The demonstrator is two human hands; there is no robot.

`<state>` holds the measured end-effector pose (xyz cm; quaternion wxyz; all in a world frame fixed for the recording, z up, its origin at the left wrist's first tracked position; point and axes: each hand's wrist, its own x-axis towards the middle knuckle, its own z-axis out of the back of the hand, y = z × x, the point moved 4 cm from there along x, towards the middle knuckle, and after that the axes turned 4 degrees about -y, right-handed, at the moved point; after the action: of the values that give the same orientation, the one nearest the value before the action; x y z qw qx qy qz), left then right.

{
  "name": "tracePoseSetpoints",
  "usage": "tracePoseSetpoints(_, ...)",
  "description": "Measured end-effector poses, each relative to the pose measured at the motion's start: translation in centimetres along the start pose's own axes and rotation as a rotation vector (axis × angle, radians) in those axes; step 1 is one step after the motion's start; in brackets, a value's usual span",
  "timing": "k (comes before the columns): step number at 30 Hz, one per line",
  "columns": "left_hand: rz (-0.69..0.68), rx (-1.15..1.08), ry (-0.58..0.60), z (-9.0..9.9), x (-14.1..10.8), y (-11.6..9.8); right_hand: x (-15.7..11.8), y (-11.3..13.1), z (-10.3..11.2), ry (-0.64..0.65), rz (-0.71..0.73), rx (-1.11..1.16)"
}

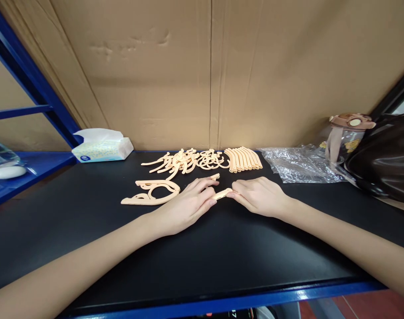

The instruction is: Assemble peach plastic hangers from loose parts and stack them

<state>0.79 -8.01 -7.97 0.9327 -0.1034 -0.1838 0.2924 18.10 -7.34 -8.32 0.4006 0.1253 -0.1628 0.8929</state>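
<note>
My left hand (188, 204) is closed on a small peach plastic piece (221, 193) over the middle of the black table. The fingers of my right hand (256, 196) pinch the right end of the same piece. Another peach tip (215, 177) sticks out just beyond my left fingertips; how it joins the rest is hidden. Left of my left hand, a folded peach frame (151, 195) with a round opening lies flat on the table.
Behind the hands lie a loose pile of curved peach pieces (178, 160), ring-like hooks (210, 159) and a row of arms (243, 158). A tissue box (102, 147) stands back left; clear plastic bags (298, 164), a bottle (346, 137) and a dark bag (384, 155) are right.
</note>
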Motion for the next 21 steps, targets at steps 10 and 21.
tracePoseSetpoints(10, -0.005, -0.071, 0.054, 0.2, -0.3, -0.2, -0.2, 0.1, 0.1, -0.045, 0.156, 0.106)
tracePoseSetpoints(21, 0.097, -0.077, 0.019, 0.3, -0.6, 1.1, -0.5, 0.9, 0.7, -0.2, 0.274, 0.261)
